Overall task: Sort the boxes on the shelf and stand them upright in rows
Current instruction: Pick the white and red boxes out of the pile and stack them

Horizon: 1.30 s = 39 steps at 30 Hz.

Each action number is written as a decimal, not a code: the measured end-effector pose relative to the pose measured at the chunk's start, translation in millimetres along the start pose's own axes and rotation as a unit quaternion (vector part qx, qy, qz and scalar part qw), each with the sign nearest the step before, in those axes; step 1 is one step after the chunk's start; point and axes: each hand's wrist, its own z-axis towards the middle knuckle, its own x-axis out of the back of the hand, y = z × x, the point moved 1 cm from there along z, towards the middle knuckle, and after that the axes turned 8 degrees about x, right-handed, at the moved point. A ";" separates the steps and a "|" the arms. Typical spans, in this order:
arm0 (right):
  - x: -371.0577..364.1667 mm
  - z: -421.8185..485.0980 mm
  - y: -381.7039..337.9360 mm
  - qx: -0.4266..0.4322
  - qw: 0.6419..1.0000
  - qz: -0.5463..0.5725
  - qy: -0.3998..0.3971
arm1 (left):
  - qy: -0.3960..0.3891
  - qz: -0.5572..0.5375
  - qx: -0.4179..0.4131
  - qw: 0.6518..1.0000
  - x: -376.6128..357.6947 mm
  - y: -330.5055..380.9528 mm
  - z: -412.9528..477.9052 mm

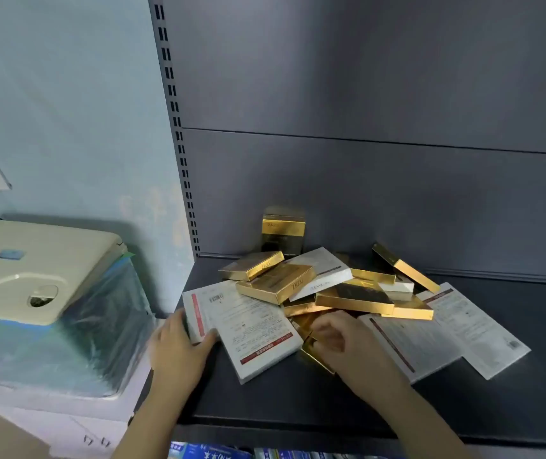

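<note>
boxes lie in a loose heap on a dark shelf (265, 402), gold ones (276, 286) piled across the middle, flat white ones (258, 329) spread at the front and right. one gold box (283, 235) stands upright against the grey back panel (381, 94), behind the heap. a person's left hand (179, 351) curls round the near left corner of a white box lying flat at the shelf's left edge. the right hand (341, 339), fingers bent, closes on a gold box (314, 354) at the front of the pile; motion blur hides how firm the grip is. beside the shelf sits a beige-lidded tank (43, 286).
</note>
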 end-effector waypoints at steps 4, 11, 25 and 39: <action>-40.7 8.4 -8.1 0.021 0.997 -0.065 -0.041 | -0.024 0.017 -0.051 0.998 -6.7 12.3 -5.9; -64.6 25.9 0.0 0.041 0.985 -0.155 -0.068 | -0.088 -0.020 -0.060 0.994 -3.7 13.2 -10.8; -48.3 32.6 38.7 0.059 0.993 -0.104 0.023 | -0.167 -0.025 -0.111 0.979 -16.1 37.5 -37.6; 10.4 38.3 3.5 0.012 0.996 0.007 0.091 | -0.112 -0.131 -0.151 0.973 -13.0 56.7 -23.9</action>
